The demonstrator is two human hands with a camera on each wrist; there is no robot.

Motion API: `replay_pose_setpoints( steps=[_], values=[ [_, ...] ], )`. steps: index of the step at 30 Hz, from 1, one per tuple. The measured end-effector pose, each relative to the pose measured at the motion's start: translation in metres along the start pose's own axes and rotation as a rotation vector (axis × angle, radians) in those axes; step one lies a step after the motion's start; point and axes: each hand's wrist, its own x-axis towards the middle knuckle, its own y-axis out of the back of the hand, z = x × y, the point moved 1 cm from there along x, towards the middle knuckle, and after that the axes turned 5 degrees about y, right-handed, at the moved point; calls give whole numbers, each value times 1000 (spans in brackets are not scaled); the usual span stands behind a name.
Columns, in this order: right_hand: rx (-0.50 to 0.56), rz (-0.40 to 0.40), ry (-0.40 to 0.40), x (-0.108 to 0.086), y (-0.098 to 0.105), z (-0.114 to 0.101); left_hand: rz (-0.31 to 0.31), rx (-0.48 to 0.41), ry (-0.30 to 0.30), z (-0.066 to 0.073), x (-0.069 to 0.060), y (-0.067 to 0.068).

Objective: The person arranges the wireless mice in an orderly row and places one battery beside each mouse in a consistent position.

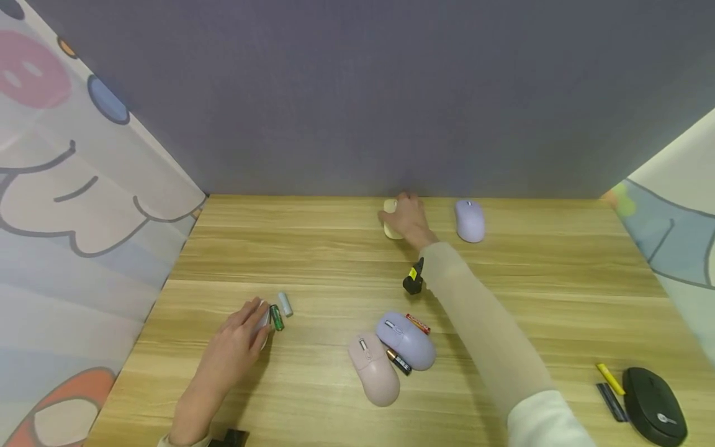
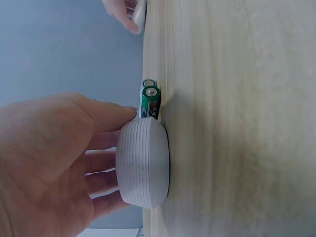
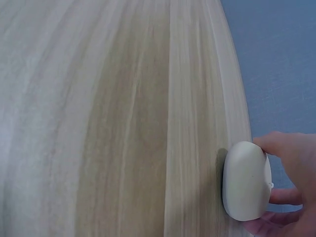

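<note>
My left hand grips a white ridged object, my right hand a cream mouse, by the sides, apparently for steadiness.

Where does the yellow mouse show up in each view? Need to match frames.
Head: yellow mouse just right of centre, at the table's far edge, partly covered.
Left wrist: mouse at the top edge, left of centre, small and looking whitish.
Right wrist: mouse at lower right, large.
Shared landmark: the right grip, holding that mouse in all three.
</note>
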Motion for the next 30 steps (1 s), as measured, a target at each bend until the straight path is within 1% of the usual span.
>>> replay_pose_setpoints(
  steps=[4, 11, 16, 23, 30],
  values=[
    [-31, 4, 3, 0, 0, -2, -6, -2, 5, -1, 0, 0],
    [-34, 20, -13, 0, -3, -5, 1, 5, 0, -1, 1, 1],
    [-76, 18, -17, 0, -6, -8, -11, 8, 9, -1, 1, 1],
    [-113, 34, 17, 1, -6, -9, -20, 9, 12, -1, 1, 0],
    [-116, 33, 12, 0, -7, -9, -12, 8, 7, -1, 1, 1]
  ],
)
